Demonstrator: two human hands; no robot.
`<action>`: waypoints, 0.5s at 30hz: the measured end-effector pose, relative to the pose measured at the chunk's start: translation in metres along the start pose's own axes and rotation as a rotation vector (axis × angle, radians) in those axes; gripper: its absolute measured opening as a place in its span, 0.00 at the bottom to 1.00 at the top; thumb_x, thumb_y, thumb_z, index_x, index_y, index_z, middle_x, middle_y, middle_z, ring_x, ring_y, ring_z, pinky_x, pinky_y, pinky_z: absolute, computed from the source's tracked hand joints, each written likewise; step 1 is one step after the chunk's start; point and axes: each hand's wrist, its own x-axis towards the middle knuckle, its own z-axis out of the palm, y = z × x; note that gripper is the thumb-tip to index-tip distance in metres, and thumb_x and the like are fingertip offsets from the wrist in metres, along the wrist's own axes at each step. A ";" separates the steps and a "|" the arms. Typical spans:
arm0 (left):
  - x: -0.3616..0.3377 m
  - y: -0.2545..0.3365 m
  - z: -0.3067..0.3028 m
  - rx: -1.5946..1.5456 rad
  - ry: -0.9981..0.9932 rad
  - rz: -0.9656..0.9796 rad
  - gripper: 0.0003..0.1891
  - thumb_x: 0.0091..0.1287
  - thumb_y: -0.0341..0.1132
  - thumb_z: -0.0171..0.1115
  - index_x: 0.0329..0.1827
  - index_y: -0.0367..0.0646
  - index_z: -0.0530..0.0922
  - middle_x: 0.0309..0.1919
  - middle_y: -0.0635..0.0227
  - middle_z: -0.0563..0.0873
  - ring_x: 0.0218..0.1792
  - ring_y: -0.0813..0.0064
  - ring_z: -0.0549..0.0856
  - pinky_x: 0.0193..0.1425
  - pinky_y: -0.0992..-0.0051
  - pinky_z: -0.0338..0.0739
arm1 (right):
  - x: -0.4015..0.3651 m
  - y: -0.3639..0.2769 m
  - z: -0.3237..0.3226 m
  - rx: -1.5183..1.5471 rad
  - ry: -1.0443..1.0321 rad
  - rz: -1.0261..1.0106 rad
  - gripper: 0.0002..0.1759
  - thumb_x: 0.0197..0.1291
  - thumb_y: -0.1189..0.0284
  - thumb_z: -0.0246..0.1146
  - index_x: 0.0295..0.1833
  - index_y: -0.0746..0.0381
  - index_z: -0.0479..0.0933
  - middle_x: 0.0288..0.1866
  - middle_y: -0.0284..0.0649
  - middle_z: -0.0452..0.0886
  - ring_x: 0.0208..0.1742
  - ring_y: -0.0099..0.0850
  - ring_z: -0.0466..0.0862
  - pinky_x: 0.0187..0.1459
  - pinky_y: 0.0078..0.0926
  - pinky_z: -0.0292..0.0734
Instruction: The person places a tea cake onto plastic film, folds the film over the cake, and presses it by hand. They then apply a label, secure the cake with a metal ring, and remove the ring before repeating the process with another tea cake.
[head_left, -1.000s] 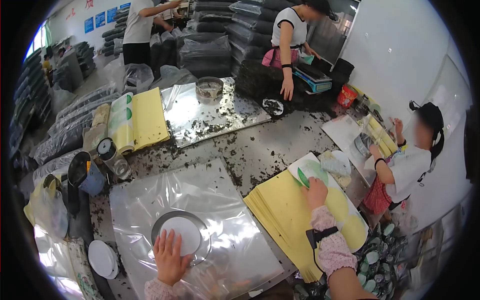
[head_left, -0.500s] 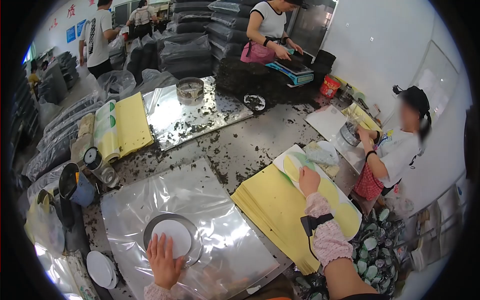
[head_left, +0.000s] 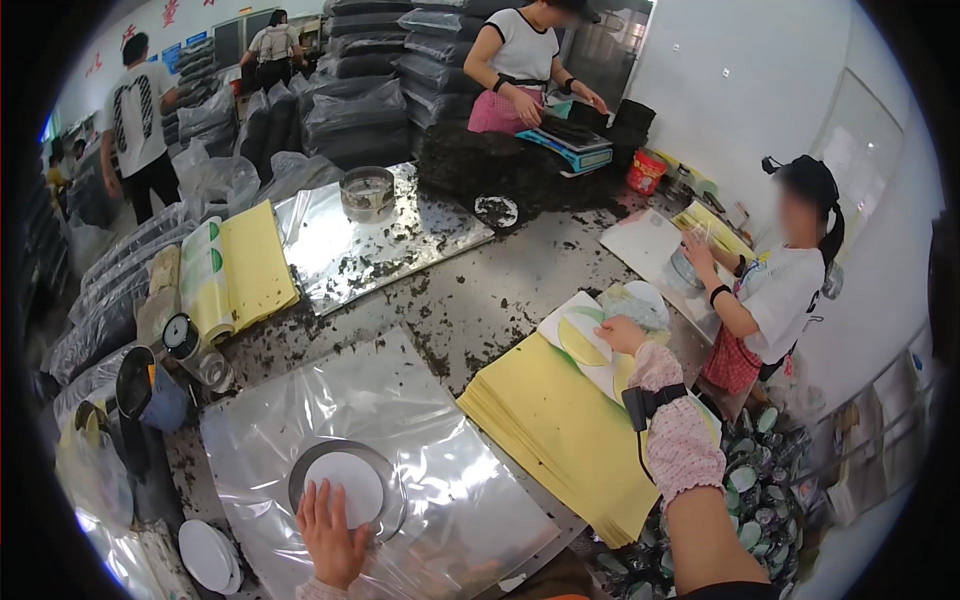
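Note:
My left hand (head_left: 332,535) lies flat, fingers spread, on the near edge of a white disc (head_left: 345,487) inside a metal ring (head_left: 303,468), both on a clear plastic sheet (head_left: 400,420). My right hand (head_left: 620,333) reaches across a thick stack of yellow paper (head_left: 560,420) and pinches the far edge of the top sheet, where a yellow-green round print (head_left: 583,340) shows on white. A black strap sits on my right forearm.
Loose dark tea leaves litter the metal table (head_left: 500,290). White discs (head_left: 207,555) lie at my near left, cups and a jar (head_left: 185,350) further left. A seated person (head_left: 775,290) works at the right; another stands at a scale (head_left: 565,140) beyond.
My right hand has slid farther away and right along the yellow stack to its far edge. The left hand stays on the white disc. The view has shifted slightly.

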 end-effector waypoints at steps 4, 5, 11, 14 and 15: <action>-0.001 -0.001 0.001 0.003 -0.008 0.008 0.34 0.64 0.45 0.66 0.69 0.32 0.73 0.72 0.44 0.71 0.76 0.37 0.64 0.78 0.42 0.55 | 0.006 -0.002 -0.008 0.281 -0.185 0.153 0.27 0.65 0.51 0.68 0.47 0.68 0.86 0.35 0.49 0.90 0.39 0.38 0.90 0.46 0.38 0.83; -0.002 -0.001 0.001 0.007 -0.012 0.008 0.34 0.65 0.45 0.66 0.69 0.32 0.73 0.72 0.44 0.71 0.76 0.37 0.64 0.78 0.42 0.55 | 0.006 -0.007 -0.009 0.386 -0.226 0.206 0.28 0.63 0.50 0.70 0.48 0.67 0.86 0.36 0.48 0.90 0.40 0.35 0.91 0.47 0.36 0.83; -0.002 0.000 0.001 0.003 0.010 0.007 0.34 0.65 0.44 0.65 0.70 0.33 0.71 0.73 0.44 0.71 0.77 0.37 0.63 0.78 0.42 0.55 | -0.040 -0.059 -0.016 -0.001 -0.037 -0.005 0.30 0.47 0.50 0.81 0.51 0.58 0.88 0.39 0.43 0.91 0.42 0.39 0.90 0.48 0.37 0.83; -0.002 -0.001 0.001 0.035 0.002 0.034 0.34 0.64 0.43 0.66 0.72 0.34 0.70 0.73 0.45 0.70 0.77 0.38 0.63 0.78 0.42 0.55 | -0.049 -0.050 0.014 -0.168 0.130 -0.186 0.25 0.43 0.60 0.80 0.50 0.55 0.88 0.39 0.42 0.90 0.43 0.42 0.88 0.48 0.42 0.82; -0.002 -0.001 0.001 0.033 -0.006 0.030 0.34 0.66 0.44 0.64 0.72 0.34 0.70 0.73 0.45 0.70 0.77 0.37 0.64 0.78 0.42 0.55 | -0.050 -0.047 0.019 -0.160 0.149 -0.159 0.23 0.44 0.62 0.78 0.49 0.55 0.89 0.40 0.43 0.90 0.43 0.43 0.88 0.48 0.43 0.81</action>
